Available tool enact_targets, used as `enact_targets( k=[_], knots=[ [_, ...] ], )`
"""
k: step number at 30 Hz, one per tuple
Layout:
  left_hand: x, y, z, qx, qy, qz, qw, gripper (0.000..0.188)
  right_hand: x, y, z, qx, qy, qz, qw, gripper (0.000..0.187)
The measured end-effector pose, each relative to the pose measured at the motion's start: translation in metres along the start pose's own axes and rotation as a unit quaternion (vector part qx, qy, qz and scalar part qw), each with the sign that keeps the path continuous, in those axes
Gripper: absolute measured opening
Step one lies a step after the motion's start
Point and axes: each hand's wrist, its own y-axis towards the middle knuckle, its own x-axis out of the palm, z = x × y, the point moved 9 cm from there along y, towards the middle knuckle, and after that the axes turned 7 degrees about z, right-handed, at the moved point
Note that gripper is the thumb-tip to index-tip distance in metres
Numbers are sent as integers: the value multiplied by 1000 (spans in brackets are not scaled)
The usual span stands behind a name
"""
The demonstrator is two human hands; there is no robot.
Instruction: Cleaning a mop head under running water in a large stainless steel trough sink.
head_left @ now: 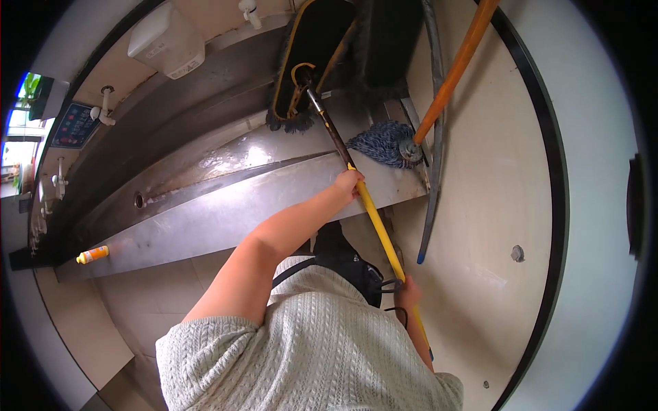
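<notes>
A flat dust mop (317,51) with a long, black, fringed head leans up at the far end of a metal trough. Its yellow pole (375,218) slants down toward my body. My left hand (349,183) is wrapped round the upper part of the pole, near where the dark shaft begins. Lower down, close to my waist, my right hand (407,293) grips the same pole; its fingers are partly hidden. Right of the pole, a blue-grey string mop (388,142) with an orange wooden handle (458,72) rests in the trough's corner.
The stainless steel trough (226,222) runs across in front of me. An orange bottle (92,255) stands on its left end. A white wall box (166,41) and several taps (103,109) line the back wall. A grey hose (433,192) hangs along the right wall.
</notes>
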Motion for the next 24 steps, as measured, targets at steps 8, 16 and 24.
enact_targets(
  k=[8, 16, 24],
  knots=[
    [-1, -25, -8, -10, 5, 45, 999, 30, 30, -23, 13, 71, -48, -20, 996, 33],
    [-19, -47, -29, -26, -28, 39, 999, 18, 49, -35, 34, 29, -38, -12, 999, 39],
    [-49, -48, -46, -59, 138, 7, 989, 19, 48, -52, 24, 56, 172, -190, 965, 30]
  ],
)
